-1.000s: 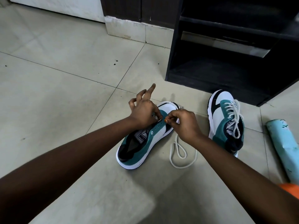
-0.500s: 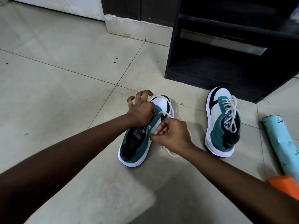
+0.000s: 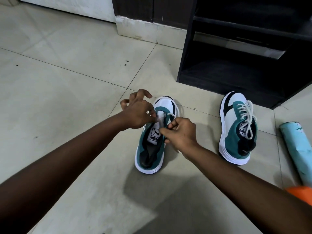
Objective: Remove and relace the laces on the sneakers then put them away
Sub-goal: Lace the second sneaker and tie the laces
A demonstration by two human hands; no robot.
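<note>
A teal and white sneaker (image 3: 152, 149) stands on the floor tiles in the middle, toe pointing away from me. My left hand (image 3: 137, 114) pinches its left eyelet flap near the tongue, with the other fingers spread. My right hand (image 3: 181, 134) pinches the white lace (image 3: 171, 115) over the right eyelet row. The lace runs across the lowest eyelets toward the toe. A second sneaker (image 3: 237, 127) of the same kind stands to the right, fully laced, with loose lace ends over its tongue.
A black open shelf unit (image 3: 236, 53) stands behind the laced sneaker. A light blue cylinder (image 3: 297, 149) lies on the floor at the right edge, with an orange object (image 3: 300, 193) below it. Floor tiles stretch out to the left.
The sneaker has turned to point straight away from me. My right hand has moved back toward the tongue with the lace, and the loose lace loop on the floor is now hidden behind it.
</note>
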